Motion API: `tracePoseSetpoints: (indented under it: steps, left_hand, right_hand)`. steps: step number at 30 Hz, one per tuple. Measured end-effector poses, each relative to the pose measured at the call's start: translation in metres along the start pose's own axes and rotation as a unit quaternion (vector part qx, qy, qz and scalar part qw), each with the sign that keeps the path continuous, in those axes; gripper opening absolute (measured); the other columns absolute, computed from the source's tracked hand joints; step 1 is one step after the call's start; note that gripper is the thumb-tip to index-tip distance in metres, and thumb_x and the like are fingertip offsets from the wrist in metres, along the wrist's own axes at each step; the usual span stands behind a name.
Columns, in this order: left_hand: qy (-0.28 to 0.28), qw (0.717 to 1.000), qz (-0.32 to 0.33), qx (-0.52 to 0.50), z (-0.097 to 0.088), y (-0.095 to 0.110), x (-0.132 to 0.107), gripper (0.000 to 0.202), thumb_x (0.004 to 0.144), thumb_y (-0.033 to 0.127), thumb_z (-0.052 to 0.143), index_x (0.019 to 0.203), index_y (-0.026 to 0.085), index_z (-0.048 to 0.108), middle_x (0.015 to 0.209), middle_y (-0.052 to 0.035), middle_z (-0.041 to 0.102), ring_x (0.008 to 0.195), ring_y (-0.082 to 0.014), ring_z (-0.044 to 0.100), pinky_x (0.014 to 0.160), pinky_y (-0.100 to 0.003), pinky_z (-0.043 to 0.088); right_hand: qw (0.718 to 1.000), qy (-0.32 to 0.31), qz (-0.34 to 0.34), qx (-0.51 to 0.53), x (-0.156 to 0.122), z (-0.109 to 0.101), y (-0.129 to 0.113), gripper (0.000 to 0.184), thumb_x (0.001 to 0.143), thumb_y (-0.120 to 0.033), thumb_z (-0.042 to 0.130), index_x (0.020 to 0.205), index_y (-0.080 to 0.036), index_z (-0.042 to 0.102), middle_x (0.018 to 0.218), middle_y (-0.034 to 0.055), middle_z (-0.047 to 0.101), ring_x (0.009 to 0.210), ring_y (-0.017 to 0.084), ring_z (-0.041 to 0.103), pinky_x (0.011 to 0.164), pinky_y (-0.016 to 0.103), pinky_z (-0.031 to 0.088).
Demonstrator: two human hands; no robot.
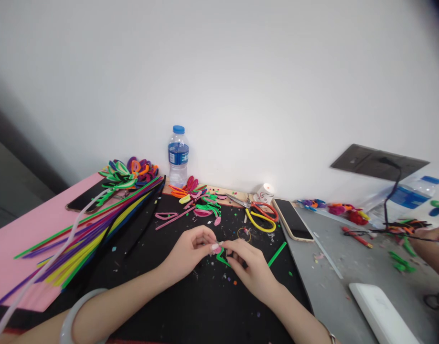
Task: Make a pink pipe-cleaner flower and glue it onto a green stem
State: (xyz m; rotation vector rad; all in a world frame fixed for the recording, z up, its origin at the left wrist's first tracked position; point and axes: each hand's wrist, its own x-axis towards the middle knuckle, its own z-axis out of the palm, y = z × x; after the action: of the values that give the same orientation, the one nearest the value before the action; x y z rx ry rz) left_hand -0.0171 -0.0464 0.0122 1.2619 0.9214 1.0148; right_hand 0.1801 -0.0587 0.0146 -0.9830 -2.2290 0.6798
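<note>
My left hand is closed in a pinch on a small pink pipe cleaner piece. Against it, my right hand is closed round a bent green pipe cleaner, and the fingertips of both hands meet. A straight green length sticks out beyond the right hand; whether it is the same stem is hidden. Just past my hands lie shaped pink and green pipe cleaner pieces. Scissors with yellow and orange handles rest behind the right hand, near a thin ring.
Many coloured pipe cleaners fan out at left beside finished-looking loops. A water bottle, a white roll and a phone stand or lie along the wall. At right are a white device and another person's arm.
</note>
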Motion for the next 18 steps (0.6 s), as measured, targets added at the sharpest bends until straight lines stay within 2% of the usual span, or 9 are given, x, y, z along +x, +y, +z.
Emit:
tracePoseSetpoints:
  steps: [18]
  left_hand:
    - [-0.002, 1.000, -0.012, -0.013, 0.0013, -0.0017, 0.0017, 0.016, 0.073, 0.022, 0.066, 0.083, 0.015, 0.056, 0.069, 0.0021, 0.057, 0.064, -0.0112, 0.055, 0.064, -0.024, 0.045]
  right_hand:
    - [0.998, 0.012, 0.047, 0.046, -0.0036, 0.0043, 0.0046, 0.039, 0.082, -0.009, 0.048, 0.117, -0.026, 0.047, 0.085, 0.0002, 0.054, 0.060, 0.010, 0.050, 0.056, 0.021, 0.044]
